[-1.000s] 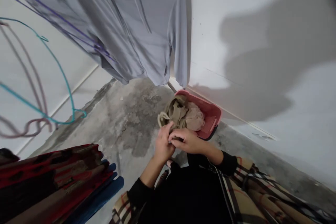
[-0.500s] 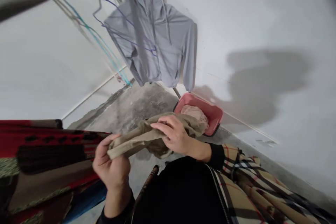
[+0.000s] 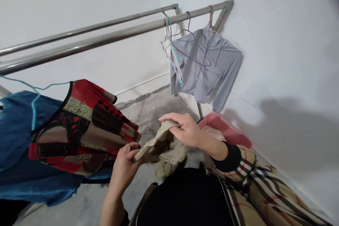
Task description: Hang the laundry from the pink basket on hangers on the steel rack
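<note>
A khaki garment (image 3: 173,152) hangs crumpled between my two hands, in front of my body; its exact kind does not show. My left hand (image 3: 125,164) pinches one end of its edge, close to the hem of a red patterned top. My right hand (image 3: 185,129) grips the other end, fingers over the cloth and thumb beneath. Below the edge the cloth droops in loose folds. Behind my right forearm stands a pink basket (image 3: 233,130) with a pale pink cloth (image 3: 212,133) inside, partly hidden by the arm.
A metal rail (image 3: 106,42) crosses ahead. On it hang a grey hooded jacket (image 3: 203,67), a purple hanger (image 3: 196,35) and several thin hangers (image 3: 174,56). The red patterned top (image 3: 90,127) and a blue garment (image 3: 34,176) hang at left. White walls meet a concrete floor.
My view has swung left and up, showing more of the rail and the hanging top. My hands have come closer together, and the khaki cloth now droops between them rather than stretching sideways.
</note>
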`<act>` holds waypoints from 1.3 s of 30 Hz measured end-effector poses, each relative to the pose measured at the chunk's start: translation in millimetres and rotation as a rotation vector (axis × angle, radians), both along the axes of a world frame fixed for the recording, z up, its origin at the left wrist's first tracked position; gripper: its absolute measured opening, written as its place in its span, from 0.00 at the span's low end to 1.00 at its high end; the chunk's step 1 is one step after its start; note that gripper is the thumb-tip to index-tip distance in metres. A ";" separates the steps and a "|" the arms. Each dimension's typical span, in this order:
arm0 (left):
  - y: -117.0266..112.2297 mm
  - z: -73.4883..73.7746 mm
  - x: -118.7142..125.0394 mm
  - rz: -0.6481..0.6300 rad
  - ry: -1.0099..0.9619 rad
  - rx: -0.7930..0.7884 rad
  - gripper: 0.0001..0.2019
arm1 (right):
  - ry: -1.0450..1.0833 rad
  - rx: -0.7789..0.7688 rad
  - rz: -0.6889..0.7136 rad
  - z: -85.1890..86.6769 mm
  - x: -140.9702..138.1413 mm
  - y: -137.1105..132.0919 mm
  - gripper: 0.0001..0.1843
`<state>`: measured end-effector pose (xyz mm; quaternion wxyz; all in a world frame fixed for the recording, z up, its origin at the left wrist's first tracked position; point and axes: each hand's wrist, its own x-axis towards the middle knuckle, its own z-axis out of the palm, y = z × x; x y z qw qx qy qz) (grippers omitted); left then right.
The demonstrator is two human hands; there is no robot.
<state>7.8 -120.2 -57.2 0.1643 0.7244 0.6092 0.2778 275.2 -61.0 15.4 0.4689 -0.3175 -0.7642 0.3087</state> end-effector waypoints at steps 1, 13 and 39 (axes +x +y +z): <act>-3.6 -6.8 1.8 0.001 -0.027 -0.025 0.09 | -0.027 -0.025 0.033 1.5 -7.2 -0.3 0.22; -43.9 -6.5 39.9 0.183 -0.894 -0.381 0.18 | -0.292 -0.042 0.126 5.8 -32.1 18.6 0.19; -46.9 2.0 25.4 0.254 -1.244 -0.452 0.17 | -0.567 0.088 -0.930 57.7 42.7 183.6 0.20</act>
